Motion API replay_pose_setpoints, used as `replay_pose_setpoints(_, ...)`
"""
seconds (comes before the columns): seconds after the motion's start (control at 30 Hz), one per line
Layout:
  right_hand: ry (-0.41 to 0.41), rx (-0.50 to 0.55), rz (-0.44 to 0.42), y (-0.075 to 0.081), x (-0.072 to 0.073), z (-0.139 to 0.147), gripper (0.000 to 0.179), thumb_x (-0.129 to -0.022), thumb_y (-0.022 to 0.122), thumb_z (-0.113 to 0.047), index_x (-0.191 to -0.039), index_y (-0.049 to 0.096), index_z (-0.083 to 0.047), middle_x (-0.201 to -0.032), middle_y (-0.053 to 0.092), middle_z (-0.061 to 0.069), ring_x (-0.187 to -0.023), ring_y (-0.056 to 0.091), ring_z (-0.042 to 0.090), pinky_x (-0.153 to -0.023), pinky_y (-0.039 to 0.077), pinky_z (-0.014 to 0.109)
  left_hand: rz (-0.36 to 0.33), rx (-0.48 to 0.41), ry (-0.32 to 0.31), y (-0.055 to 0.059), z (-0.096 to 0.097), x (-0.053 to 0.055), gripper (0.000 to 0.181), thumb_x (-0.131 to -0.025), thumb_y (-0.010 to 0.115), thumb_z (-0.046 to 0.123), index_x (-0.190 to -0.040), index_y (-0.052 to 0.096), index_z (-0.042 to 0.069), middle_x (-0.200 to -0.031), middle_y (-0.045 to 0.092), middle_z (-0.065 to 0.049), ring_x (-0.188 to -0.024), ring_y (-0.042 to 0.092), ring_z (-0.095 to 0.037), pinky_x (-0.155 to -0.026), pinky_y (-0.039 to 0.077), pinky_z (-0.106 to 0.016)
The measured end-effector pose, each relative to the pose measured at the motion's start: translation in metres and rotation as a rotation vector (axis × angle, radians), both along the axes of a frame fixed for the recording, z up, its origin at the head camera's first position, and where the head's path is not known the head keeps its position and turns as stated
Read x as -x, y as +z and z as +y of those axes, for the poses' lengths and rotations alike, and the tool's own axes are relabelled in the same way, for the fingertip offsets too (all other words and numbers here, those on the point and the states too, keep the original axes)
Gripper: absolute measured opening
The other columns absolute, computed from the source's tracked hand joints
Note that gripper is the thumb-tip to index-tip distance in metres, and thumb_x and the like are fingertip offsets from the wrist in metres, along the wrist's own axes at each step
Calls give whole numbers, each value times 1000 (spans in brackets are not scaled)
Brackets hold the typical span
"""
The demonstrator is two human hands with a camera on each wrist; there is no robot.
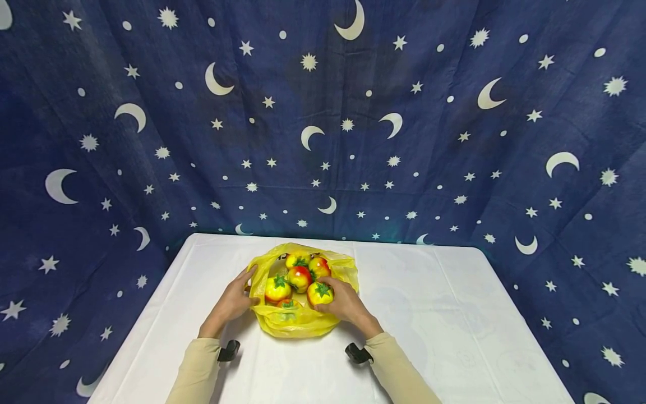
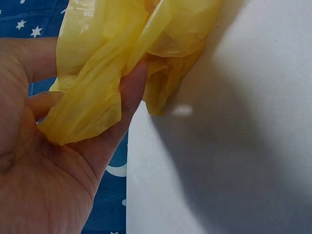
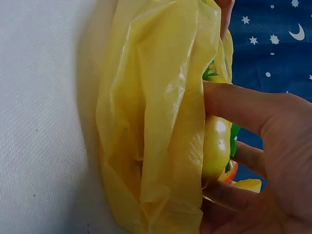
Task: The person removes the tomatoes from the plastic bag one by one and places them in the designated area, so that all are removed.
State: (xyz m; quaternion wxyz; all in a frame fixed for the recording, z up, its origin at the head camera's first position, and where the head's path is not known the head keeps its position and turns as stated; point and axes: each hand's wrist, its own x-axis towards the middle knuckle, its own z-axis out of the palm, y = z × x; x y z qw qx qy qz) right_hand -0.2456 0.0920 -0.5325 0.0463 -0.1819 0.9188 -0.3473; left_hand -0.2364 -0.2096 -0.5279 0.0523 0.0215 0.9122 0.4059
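Note:
A yellow plastic bag (image 1: 298,328) lies with its mouth spread wide on the white table. Inside it sit several yellow-and-red tomatoes (image 1: 277,289) with green star-shaped tops. My left hand (image 1: 234,300) holds the bag's left rim; in the left wrist view, crumpled bag plastic (image 2: 92,97) lies between the thumb and fingers. My right hand (image 1: 345,302) reaches over the bag's right side and grips a yellow tomato (image 1: 320,293). In the right wrist view, the thumb and fingers curl about that tomato (image 3: 217,148), and the bag wall partly hides it.
The white table (image 1: 429,325) extends to both sides of the bag. A dark blue curtain (image 1: 323,73) with moons and stars stands behind and around it. Black wrist devices (image 1: 359,353) sit at both sleeve cuffs.

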Motion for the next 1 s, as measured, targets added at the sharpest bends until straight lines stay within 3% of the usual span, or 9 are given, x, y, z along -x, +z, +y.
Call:
replay_pose_setpoints(0.3, 6, 17, 45, 2, 1, 1, 66, -76, 83, -32, -134, 58, -16, -135, 62, 8, -126, 56, 32, -108, 45, 51, 2, -9, 2, 1, 1, 0, 96, -76, 74, -3, -157, 24, 11, -164, 17, -19, -127, 52, -46, -109, 43, -55)
replay_pose_setpoints(0.43, 21, 34, 94, 10, -1, 1, 68, -75, 84, -33, -135, 58, -16, -136, 61, 7, -127, 56, 31, -109, 44, 51, 2, -2, 11, 0, 1, 0, 95, -75, 74, -3, -156, 26, 10, -163, 19, -19, -122, 55, -41, -107, 45, -54)
replay_pose_setpoints(0.7, -7, 93, 100, 29, -6, 1, 69, -76, 84, -36, -137, 56, -23, -141, 57, 7, -132, 52, 32, -112, 41, 52, -9, -10, 14, 0, 0, 0, 95, -75, 73, -4, -156, 25, 10, -164, 17, -19, -123, 54, -41, -107, 45, -55)
replay_pose_setpoints(1.0, -7, 184, 155, 48, -8, 8, 70, -73, 86, -38, -135, 58, -21, -138, 59, 3, -123, 58, 23, -97, 55, 41, 32, -21, -5, -2, -1, -2, 94, -75, 73, -4, -156, 27, 9, -163, 20, -20, -125, 53, -43, -108, 44, -55)
